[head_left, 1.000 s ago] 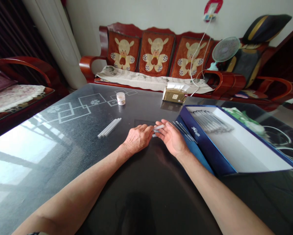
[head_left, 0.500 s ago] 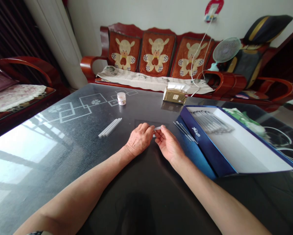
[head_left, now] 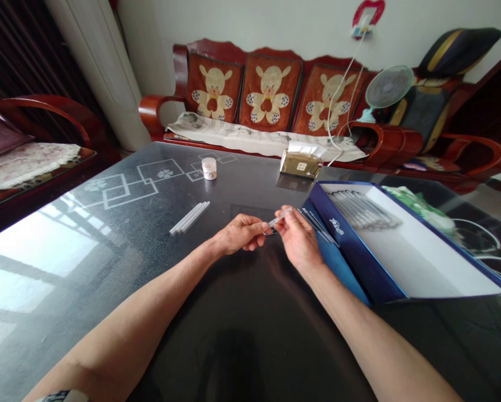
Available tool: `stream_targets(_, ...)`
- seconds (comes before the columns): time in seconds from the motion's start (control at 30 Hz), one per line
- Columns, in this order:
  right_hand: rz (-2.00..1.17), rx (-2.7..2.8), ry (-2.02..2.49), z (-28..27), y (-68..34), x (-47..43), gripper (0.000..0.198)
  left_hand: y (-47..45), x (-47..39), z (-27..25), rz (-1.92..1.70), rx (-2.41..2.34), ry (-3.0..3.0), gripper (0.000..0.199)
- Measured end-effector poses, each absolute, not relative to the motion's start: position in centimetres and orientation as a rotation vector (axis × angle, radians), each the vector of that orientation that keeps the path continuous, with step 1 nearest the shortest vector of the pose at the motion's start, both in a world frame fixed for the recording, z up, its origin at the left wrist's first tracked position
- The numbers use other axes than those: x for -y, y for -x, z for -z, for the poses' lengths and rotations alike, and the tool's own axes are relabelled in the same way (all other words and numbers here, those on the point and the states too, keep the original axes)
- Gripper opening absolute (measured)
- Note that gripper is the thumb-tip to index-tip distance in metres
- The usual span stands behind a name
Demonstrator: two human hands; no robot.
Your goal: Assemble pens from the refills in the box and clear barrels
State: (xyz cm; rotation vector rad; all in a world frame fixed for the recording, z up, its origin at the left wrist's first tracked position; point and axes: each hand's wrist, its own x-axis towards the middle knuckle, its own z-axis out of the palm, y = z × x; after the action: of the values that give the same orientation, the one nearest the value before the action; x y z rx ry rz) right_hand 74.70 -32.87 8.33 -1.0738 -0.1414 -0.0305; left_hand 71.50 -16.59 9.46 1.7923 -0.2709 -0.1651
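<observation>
Between my hands is a slim, whitish translucent tube (head_left: 280, 216) that looks like a pen barrel. My left hand (head_left: 242, 231) is closed, pinching its left end between thumb and fingers. My right hand (head_left: 298, 237) grips the other end, which tilts up to the right. A small dark piece shows below the tube by my left fingertips, too small to name. Several white pen barrels (head_left: 190, 217) lie side by side on the dark table (head_left: 216, 335), left of my hands. Several thin pen refills (head_left: 319, 226) rest just right of my right hand.
A blue box (head_left: 438, 268) with a white inside holds a row of clear, pen-like sticks (head_left: 361, 207). Farther back stand a small white jar (head_left: 209, 168) and a tissue pack (head_left: 300, 164). Behind the box lie a green-and-white bag (head_left: 421, 206) and a white cable (head_left: 482, 231).
My left hand has turned and dropped slightly, so its thumb now shows on the tube. My right hand has shifted a little to the right, and more of the tube is visible.
</observation>
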Motion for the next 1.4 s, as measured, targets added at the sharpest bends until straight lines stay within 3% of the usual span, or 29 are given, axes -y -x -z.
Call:
stream_targets(0.07, 0.129, 0.142, 1.081, -8.6, -76.0, 34.5, 0.032, -71.8, 15.9, -9.7, 0.240, 0.201, -1.621, 0.042)
stream_targets(0.13, 0.234, 0.131, 1.231, -8.6, -77.2, 36.2, 0.031, -72.2, 15.3, -9.6, 0.080, 0.170, -1.656, 0.041)
stream_targets(0.3, 0.450, 0.412, 2.034, -7.3, -78.0, 38.5, 0.023, -73.1, 13.7, -7.9, -0.578, 0.042, -2.281, 0.025)
stream_targets(0.47, 0.525, 0.815, 2.362, -6.3, -77.3, 37.9, 0.019, -73.5, 12.5, -6.5, -0.799, -0.100, -2.609, 0.025)
stream_targets(0.83, 0.496, 1.096, 2.367, -5.8, -76.5, 37.3, 0.044, -73.1, 10.5, -7.0, -0.818, -0.321, -2.823, 0.022)
stream_targets(1.13, 0.438, 1.146, 2.349, -5.4, -76.9, 37.1, 0.037, -72.9, 9.1, -6.7, -0.562, -0.479, -2.891, 0.024)
stream_targets(1.3, 0.419, 1.144, 2.320, -5.6, -76.7, 36.9, 0.039, -72.7, 9.3, -7.3, -0.538, -0.595, -2.879, 0.047)
stream_targets(1.4, 0.406, 1.141, 2.279, -5.4, -76.7, 36.5, 0.034, -72.6, 9.0, -7.5, -0.414, -0.669, -2.864, 0.047)
